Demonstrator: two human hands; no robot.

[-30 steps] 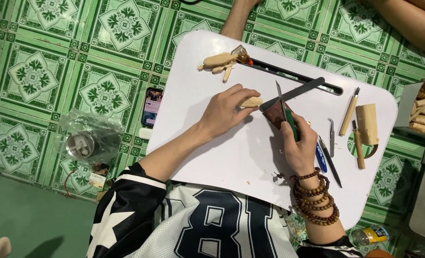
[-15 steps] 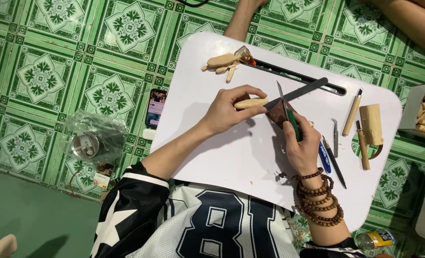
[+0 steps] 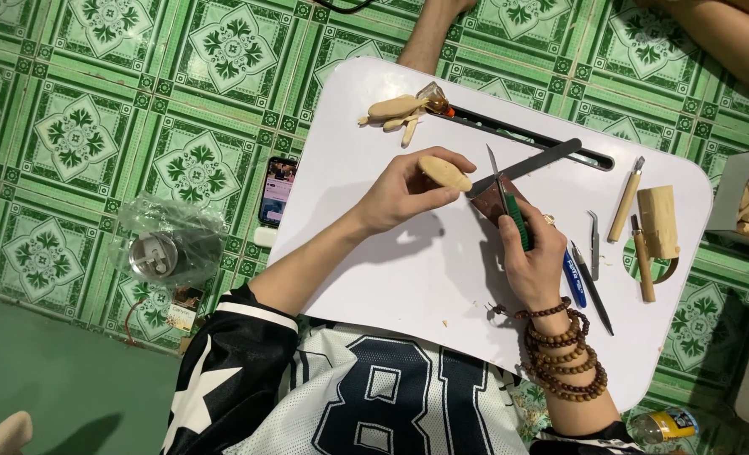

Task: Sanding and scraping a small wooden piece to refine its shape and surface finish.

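My left hand (image 3: pixel 404 195) holds a small pale carved wood piece (image 3: pixel 444 173) lifted a little above the white lap table (image 3: pixel 408 278). My right hand (image 3: pixel 533 257) grips a green-handled carving knife (image 3: pixel 509 202), its thin blade pointing up and away, close beside the wood piece. Under the knife lies a brown leather piece (image 3: pixel 491 200), and a long dark file (image 3: pixel 533 163) lies slanted just beyond it. Wooden bead bracelets wrap my right wrist.
Several small wood pieces (image 3: pixel 395 112) lie at the table's far edge. Carving tools (image 3: pixel 625 202), tweezers (image 3: pixel 594 244), pens (image 3: pixel 581 282) and a wood block (image 3: pixel 659 221) sit at right. A phone (image 3: pixel 279 190) and a bagged can (image 3: pixel 157 255) lie on the green tiled floor. Another person's limbs show at the top.
My left hand has picked the wood piece up off the table and turned it, tilting it upward. My right hand with the knife has barely moved.
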